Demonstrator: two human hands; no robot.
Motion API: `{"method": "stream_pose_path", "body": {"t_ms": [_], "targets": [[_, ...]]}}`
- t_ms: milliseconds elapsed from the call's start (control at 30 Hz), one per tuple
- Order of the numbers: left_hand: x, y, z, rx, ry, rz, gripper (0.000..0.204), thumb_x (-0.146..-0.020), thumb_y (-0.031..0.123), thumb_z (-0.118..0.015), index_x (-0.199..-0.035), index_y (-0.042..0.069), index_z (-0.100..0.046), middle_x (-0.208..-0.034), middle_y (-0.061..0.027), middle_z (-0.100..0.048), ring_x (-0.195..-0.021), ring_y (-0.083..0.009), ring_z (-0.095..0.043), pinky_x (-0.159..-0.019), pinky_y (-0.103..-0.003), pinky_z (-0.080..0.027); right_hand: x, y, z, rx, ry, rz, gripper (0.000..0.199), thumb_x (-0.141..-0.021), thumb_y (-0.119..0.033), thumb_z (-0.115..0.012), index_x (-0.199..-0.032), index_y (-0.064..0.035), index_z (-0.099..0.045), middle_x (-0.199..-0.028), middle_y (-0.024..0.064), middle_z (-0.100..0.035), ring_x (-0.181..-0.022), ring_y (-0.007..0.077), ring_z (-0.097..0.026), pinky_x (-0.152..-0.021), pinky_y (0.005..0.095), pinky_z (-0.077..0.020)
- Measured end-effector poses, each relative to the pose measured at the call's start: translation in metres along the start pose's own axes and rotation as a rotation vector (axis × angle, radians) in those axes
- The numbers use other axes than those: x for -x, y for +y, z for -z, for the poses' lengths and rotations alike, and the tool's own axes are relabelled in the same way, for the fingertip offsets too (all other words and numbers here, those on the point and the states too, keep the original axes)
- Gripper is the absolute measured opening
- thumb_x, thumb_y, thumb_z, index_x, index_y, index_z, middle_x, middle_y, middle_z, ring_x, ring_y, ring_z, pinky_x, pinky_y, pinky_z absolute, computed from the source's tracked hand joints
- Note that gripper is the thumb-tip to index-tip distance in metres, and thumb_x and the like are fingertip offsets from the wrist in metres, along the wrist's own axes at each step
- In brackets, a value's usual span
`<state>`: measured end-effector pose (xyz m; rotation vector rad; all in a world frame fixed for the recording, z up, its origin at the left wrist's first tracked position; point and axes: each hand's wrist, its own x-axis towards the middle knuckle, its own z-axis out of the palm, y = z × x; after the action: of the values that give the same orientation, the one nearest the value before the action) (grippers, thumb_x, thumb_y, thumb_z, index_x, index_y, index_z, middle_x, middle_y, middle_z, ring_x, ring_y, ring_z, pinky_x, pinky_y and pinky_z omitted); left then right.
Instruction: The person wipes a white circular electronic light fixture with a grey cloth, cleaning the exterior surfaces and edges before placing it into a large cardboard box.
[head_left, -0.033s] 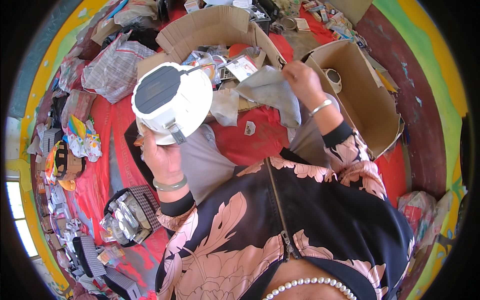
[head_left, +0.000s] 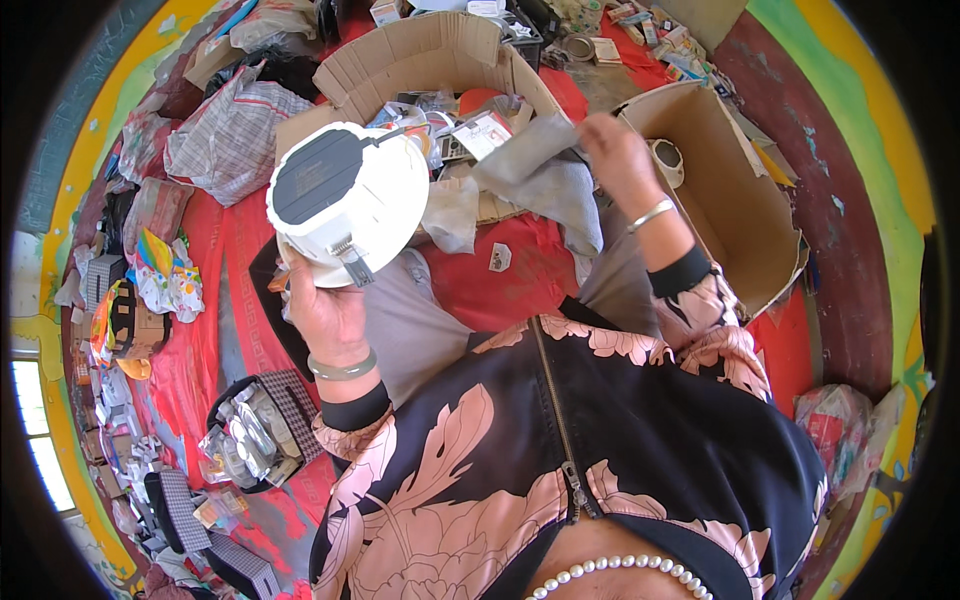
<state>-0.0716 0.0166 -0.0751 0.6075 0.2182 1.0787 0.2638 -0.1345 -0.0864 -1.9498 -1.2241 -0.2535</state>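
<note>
White round lamp housing (head_left: 350,200) with a dark panel sits clasped in the left hand (head_left: 325,310). Right hand (head_left: 615,150) pinches a grey cloth (head_left: 540,180). Beyond them, on the red floor covering (head_left: 500,290), an open cardboard box (head_left: 420,55) holds packets; right of the right hand, another box (head_left: 730,190) holds one white part.

Black zip jacket (head_left: 560,470) with big pink leaf-and-flower print, black ribbed cuffs at both wrists. Silver bangle on left wrist (head_left: 342,368), another on right wrist (head_left: 652,213). White pearl necklace (head_left: 620,572) at neckline. Grey trousers (head_left: 420,325).
</note>
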Motion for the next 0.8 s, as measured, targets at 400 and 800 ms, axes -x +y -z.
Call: {"method": "stream_pose_path", "body": {"t_ms": [400, 800], "targets": [[-0.002, -0.041, -0.056, -0.472, 0.125, -0.077, 0.048, -0.096, 0.035, -0.041, -0.126, -0.003, -0.042, -0.118, -0.0141, -0.054, -0.103, -0.0238, -0.056, -0.088, -0.04, -0.045, -0.026, -0.11, 0.112, -1.903, -0.153, -0.104, 0.032, -0.096, -0.019, -0.039, -0.119, 0.0016, -0.048, -0.114, 0.0123, -0.059, -0.104, 0.0244, -0.057, -0.09, 0.0379, -0.0447], [0.02, -0.07, -0.06, -0.686, -0.089, -0.039, 0.039, -0.096, 0.026, -0.043, -0.115, -0.007, -0.051, -0.107, -0.0162, -0.059, -0.096, -0.0212, -0.058, -0.079, -0.032, -0.047, -0.012, -0.152, 0.017, -0.207, -0.292, 0.653, 0.051, -0.08, -0.026, -0.063, -0.126, -0.0138, -0.047, -0.132, 0.0111, -0.045, -0.111, 0.0304, -0.049, -0.092, 0.0416, -0.0371]]}}
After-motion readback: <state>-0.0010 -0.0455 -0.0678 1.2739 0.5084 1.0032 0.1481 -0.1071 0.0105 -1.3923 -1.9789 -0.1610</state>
